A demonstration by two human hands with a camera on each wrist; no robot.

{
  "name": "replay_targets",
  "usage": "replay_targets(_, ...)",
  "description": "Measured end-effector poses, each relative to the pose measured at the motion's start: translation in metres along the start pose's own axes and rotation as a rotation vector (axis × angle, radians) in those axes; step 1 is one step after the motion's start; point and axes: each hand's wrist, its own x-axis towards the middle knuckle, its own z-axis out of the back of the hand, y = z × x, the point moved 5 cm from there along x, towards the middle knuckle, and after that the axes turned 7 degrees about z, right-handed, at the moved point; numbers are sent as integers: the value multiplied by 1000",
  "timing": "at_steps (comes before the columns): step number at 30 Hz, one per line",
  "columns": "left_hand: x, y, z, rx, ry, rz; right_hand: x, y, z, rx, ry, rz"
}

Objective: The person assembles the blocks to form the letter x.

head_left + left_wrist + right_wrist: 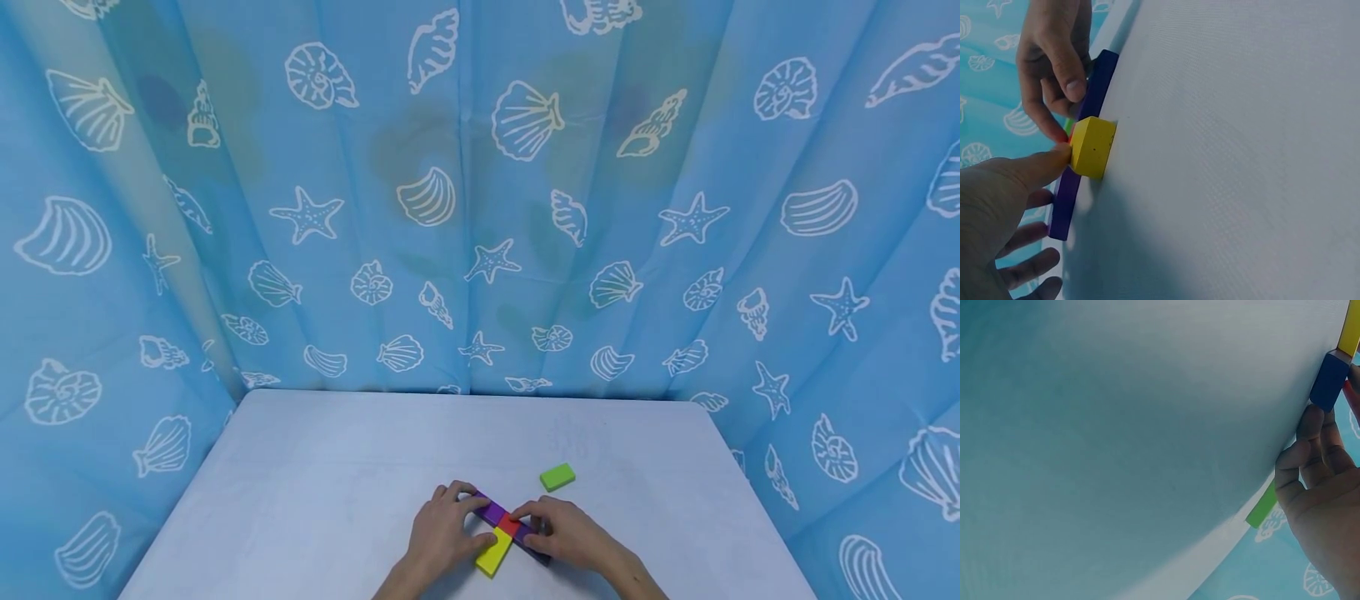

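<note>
Four coloured wooden blocks lie joined in a T on the table. The purple block (491,512), red block (508,525) and dark blue block (534,546) form a slanted row, with the yellow block (492,554) running from the red one toward the front. My left hand (442,529) rests its thumb on the yellow block and reaches its extended fingers to the purple block. With its thumb and curled fingers, my right hand (573,533) holds the dark blue block from both sides, its index fingertip touching the red block.
Behind the right hand lies a separate green block (557,477). A white cloth covers the table (337,467). Blue curtains (465,208) with white seashell prints stand along the table's back and sides.
</note>
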Motion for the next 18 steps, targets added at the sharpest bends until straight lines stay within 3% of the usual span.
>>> replay_targets(18, -2, -2, 2, 3, 3, 12, -1, 4, 0, -13, 0, -3)
